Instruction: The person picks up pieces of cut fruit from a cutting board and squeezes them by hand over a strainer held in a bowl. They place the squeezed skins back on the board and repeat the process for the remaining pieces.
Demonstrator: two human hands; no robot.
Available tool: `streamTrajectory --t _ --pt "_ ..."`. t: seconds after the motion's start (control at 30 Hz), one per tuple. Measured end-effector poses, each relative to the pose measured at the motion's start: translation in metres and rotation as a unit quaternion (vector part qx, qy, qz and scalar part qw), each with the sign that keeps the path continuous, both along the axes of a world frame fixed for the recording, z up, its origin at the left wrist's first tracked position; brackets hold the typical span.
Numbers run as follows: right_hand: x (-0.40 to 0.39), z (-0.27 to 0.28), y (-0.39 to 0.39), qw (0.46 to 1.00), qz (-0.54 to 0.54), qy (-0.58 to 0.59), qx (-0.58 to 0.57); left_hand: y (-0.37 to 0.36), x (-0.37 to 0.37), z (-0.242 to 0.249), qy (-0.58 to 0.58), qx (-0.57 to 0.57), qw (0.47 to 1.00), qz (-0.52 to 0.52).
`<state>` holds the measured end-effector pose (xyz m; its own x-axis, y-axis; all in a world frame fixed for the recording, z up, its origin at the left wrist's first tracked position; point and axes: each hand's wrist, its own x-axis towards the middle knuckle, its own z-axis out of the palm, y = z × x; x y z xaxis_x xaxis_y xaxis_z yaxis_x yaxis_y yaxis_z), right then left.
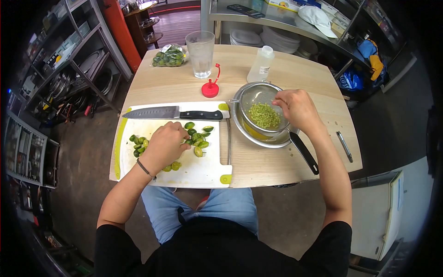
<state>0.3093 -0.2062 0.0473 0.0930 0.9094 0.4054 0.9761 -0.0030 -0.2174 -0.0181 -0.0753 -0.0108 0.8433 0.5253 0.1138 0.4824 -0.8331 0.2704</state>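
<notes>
My left hand (pixel 168 142) is over the white cutting board (pixel 203 173), its thumb and fingers closing round a small lime piece (pixel 188 142) at the edge of a pile of cut limes (pixel 199 141). More cut limes (pixel 137 145) lie left of that hand and below it. My right hand (pixel 295 108) is closed in a pinch above the right side of a mesh strainer (pixel 254 98); whatever is between its fingertips is hidden. Pale green seeds and pulp (pixel 264 115) sit in the strainer, which rests across a metal bowl (pixel 237 122) with yellow-orange liquid.
A knife (pixel 200 115) lies along the board's far edge. Behind it stand a bag of limes (pixel 168 56), a tall glass (pixel 200 53), a red nozzle cap (pixel 210 88) and a plastic bottle (pixel 261 64). A pen (pixel 344 146) lies at the right, near the strainer's black handle (pixel 303 151).
</notes>
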Motion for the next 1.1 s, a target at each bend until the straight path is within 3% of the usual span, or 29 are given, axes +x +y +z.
streamTrajectory --t 0.27,0.33,0.47,0.53,0.6,0.67,0.73,0.8,0.87,0.93,1.1 --pt "-0.002 0.018 0.000 0.999 -0.015 0.020 0.042 0.000 -0.001 -0.001 -0.011 0.005 1.000 -0.004" --pt "-0.006 0.025 0.001 0.992 -0.055 0.075 0.085 0.001 0.000 -0.004 -0.021 0.000 1.000 -0.008" --pt "-0.004 0.009 0.002 1.000 0.009 0.010 0.021 0.006 -0.002 -0.013 -0.056 0.008 0.998 -0.042" --pt "-0.012 0.020 -0.001 0.991 -0.049 0.067 0.102 0.007 -0.002 -0.016 -0.057 0.027 0.997 -0.042" --pt "-0.017 0.018 -0.003 0.995 -0.054 0.036 0.072 0.006 -0.002 -0.017 -0.042 0.062 0.996 -0.058" --pt "-0.016 0.012 -0.005 0.996 -0.069 -0.023 -0.046 0.006 -0.003 -0.020 -0.041 0.074 0.995 -0.057" --pt "-0.020 0.019 -0.003 0.997 -0.074 -0.001 -0.020 0.006 -0.004 -0.021 -0.054 0.075 0.994 -0.058" --pt "-0.024 0.017 -0.001 0.997 -0.078 0.023 0.001 0.003 -0.005 -0.012 -0.055 0.054 0.996 -0.050" --pt "-0.025 0.013 -0.001 0.995 -0.092 -0.014 -0.047 0.010 -0.007 -0.005 -0.056 0.038 0.997 -0.047" --pt "-0.027 0.024 0.001 0.995 -0.091 -0.013 -0.030 0.020 -0.012 0.001 -0.129 0.013 0.992 -0.003" --pt "-0.020 0.012 0.006 0.999 -0.039 0.016 0.024 0.044 -0.023 0.017 -0.088 -0.021 0.994 0.057"
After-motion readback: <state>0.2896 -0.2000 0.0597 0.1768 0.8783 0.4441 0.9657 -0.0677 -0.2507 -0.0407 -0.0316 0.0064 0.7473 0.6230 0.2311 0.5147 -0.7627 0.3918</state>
